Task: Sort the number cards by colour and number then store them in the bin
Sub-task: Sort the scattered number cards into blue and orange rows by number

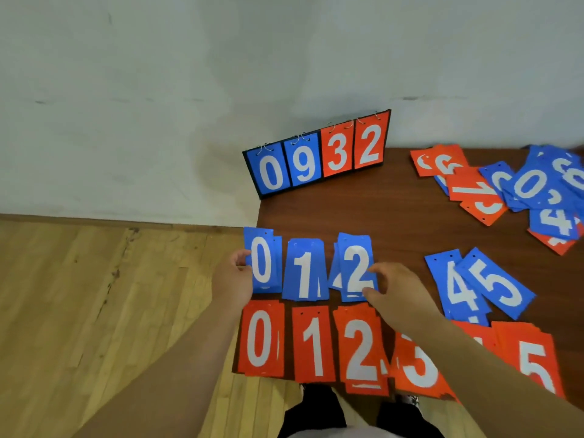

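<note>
A person is partway through sorting on a brown table [395,216]: blue piles [303,273] run 0, 1, 2, a gap, then 4 and 5, with red piles [313,343] from 0 up to 5 in a row just nearer, partly hidden by the right arm [493,358]. The left hand [232,279] pinches the left edge of the blue 0 pile [264,263], and the right hand [398,298] pinches the right edge of the blue 2 pile [355,270]. A mixed heap [521,191] at the far right lies unsorted, and no bin is in view.

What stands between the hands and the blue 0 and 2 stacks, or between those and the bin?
Nothing visible: the left hand pinches the blue 0 stack and the right hand holds the blue 2 stack at its edge. The bin is not in view.
</note>
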Motion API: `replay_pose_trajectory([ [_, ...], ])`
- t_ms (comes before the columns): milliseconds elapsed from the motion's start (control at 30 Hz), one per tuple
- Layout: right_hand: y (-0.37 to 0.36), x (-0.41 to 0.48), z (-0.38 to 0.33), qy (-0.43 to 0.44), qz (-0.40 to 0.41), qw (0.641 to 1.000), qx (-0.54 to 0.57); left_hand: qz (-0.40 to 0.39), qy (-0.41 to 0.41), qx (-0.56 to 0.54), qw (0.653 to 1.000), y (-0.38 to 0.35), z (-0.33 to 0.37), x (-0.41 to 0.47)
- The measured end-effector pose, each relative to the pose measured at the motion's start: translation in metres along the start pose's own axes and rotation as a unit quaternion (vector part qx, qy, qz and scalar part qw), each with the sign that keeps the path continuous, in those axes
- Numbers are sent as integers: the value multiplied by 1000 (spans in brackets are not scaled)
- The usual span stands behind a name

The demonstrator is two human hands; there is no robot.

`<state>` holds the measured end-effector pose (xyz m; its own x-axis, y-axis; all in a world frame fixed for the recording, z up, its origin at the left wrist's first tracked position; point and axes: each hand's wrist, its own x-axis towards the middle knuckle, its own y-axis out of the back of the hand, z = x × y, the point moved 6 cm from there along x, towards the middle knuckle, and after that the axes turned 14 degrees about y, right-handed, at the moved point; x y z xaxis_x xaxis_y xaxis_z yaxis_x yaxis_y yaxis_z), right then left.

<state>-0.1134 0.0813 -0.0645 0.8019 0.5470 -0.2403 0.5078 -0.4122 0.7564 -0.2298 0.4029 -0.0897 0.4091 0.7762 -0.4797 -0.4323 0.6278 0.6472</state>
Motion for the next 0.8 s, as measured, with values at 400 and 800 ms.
replay_pose_trajectory([
  [400,32,-6,42,-104,29,990,-89,-14,-166,254,953,-49,30,-2],
  [800,144,-43,178,-182,134,973,-42,-123,-290,294,902,-202,169,-103],
])
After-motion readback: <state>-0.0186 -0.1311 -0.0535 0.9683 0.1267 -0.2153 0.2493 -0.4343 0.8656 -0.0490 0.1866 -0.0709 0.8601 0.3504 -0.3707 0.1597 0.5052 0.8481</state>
